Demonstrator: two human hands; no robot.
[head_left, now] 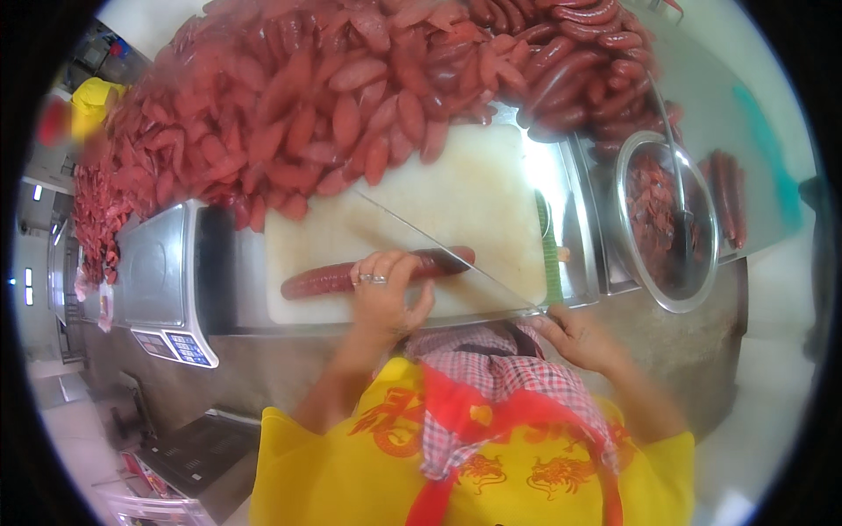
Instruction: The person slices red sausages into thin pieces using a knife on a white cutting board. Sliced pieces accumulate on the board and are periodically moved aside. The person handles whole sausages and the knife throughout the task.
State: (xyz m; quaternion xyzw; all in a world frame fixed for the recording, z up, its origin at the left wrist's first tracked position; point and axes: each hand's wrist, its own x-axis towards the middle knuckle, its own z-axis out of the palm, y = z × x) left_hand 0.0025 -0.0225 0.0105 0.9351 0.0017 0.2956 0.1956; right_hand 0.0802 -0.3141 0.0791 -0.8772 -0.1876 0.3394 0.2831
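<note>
A long dark-red sausage (pixel 320 280) lies across the white cutting board (pixel 478 167) in front of me. My left hand (pixel 386 285), with rings on a finger, is closed over its middle and presses it to the board. In my right hand (pixel 579 337) is the handle of a long thin knife (pixel 443 243), at the board's near right edge. The blade slants up to the left over the board and crosses the sausage near its right end. Whether the edge touches the sausage, I cannot tell.
Beyond the board rises a big heap of sliced sausage (pixel 351 79), with whole sausages (pixel 570 79) at its right. To the right stands a steel bowl (pixel 627 219) of red pieces with a dark-handled utensil. A few sausages (pixel 728 197) lie past it. A scale (pixel 158 263) stands left.
</note>
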